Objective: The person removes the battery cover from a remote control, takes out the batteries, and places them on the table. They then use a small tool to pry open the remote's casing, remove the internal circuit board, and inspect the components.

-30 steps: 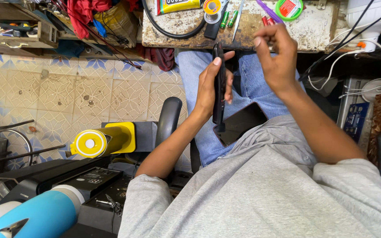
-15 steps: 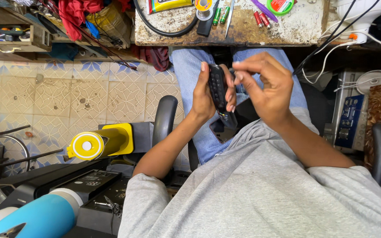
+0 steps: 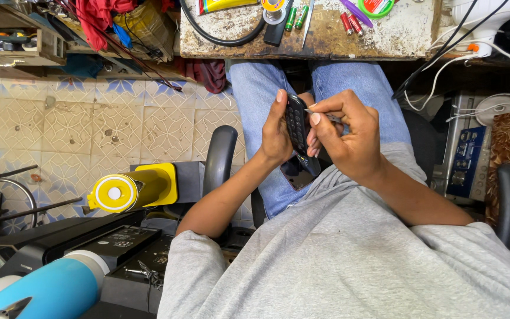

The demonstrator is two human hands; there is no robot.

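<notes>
My left hand grips a black remote control held upright over my lap, its button face turned to the right. My right hand pinches a thin metal tool whose tip touches the remote's upper side. A dark flat phone-like thing lies on my jeans under the remote. Both forearms reach out from a grey shirt.
A worn workbench ahead carries a black cable loop, green and red batteries, a solder spool and a tape ring. Black chair armrests flank me. A yellow cylinder and a blue one sit at the left; a stereo unit stands at the right.
Both hands came down from the bench edge toward my lap. The right hand moved in against the remote with the thin tool, and the view tilted lower.
</notes>
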